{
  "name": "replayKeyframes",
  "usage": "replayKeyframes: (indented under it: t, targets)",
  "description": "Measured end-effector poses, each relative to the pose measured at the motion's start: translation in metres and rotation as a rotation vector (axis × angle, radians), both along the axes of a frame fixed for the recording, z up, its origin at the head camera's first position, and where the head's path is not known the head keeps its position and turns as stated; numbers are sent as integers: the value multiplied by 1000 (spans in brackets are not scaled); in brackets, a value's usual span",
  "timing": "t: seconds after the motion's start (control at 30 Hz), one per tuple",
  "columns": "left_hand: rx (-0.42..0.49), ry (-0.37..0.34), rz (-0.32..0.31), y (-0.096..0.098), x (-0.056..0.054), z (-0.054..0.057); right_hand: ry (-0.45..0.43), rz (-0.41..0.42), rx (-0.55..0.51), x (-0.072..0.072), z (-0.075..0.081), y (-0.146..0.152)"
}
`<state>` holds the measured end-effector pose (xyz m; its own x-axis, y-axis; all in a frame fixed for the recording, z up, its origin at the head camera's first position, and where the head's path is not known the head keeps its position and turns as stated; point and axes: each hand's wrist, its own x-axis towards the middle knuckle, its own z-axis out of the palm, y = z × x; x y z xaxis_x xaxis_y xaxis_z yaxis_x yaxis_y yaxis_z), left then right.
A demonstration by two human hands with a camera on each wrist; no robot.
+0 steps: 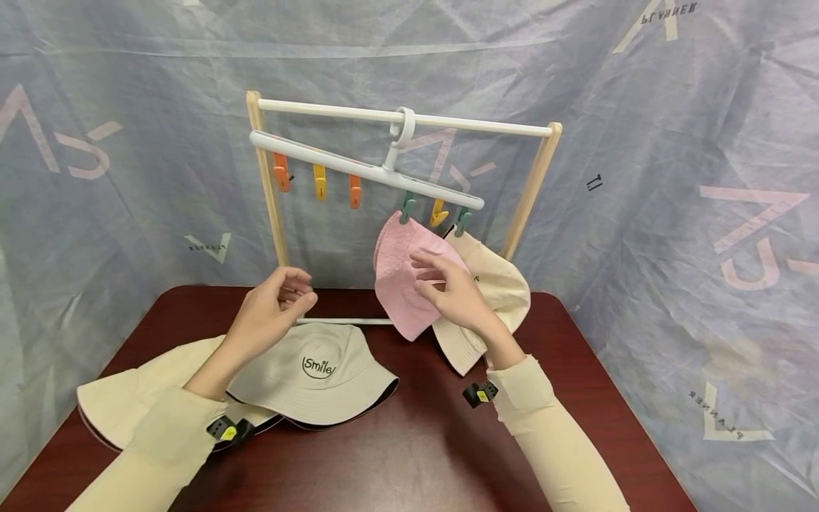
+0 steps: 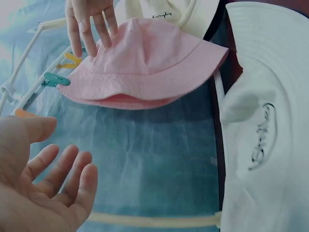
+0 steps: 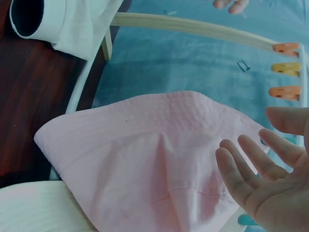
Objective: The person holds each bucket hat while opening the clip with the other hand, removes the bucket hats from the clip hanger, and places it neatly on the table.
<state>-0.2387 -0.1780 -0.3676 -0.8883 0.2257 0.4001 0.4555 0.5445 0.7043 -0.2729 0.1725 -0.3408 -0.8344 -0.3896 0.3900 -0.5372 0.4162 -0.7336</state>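
Note:
A pink bucket hat (image 1: 397,277) hangs by its brim from a green clip (image 1: 407,210) on a white clip hanger (image 1: 333,161). My right hand (image 1: 456,293) is in front of that hat, fingers loosely spread and holding nothing; whether the fingertips touch the cloth I cannot tell. Behind it, a cream bucket hat (image 1: 512,288) hangs from another green clip (image 1: 463,222). My left hand (image 1: 271,307) hovers above the hats at the left, fingers relaxed, nothing in it. An off-white bucket hat (image 1: 345,387) with "Smile" lettering lies on the table, overlapping a cream hat (image 1: 141,387).
Across a wooden-ended rack (image 1: 536,188) runs a white top bar (image 1: 333,109), from which the hanger slopes down to the right. Orange clips (image 1: 355,192) and a yellow clip (image 1: 320,183) hang unused at the left. The dark red table (image 1: 409,455) stands before a grey cloth backdrop (image 1: 665,235).

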Motion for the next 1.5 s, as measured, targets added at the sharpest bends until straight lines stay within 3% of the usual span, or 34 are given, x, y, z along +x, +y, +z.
replayKeyframes:
  t: [0.23,0.67,1.2,1.5]
  targets:
    - [65,1,-38,22,-16,9,-2,-23,-17,1,8,3]
    - [129,95,-34,54,-48,18,28,-71,-87,-1,21,9]
    - [169,92,-31,85,-81,15,76,-128,-131,-3,26,12]
    - [179,75,5,98,-94,10,88,-136,-141,-4,24,12]
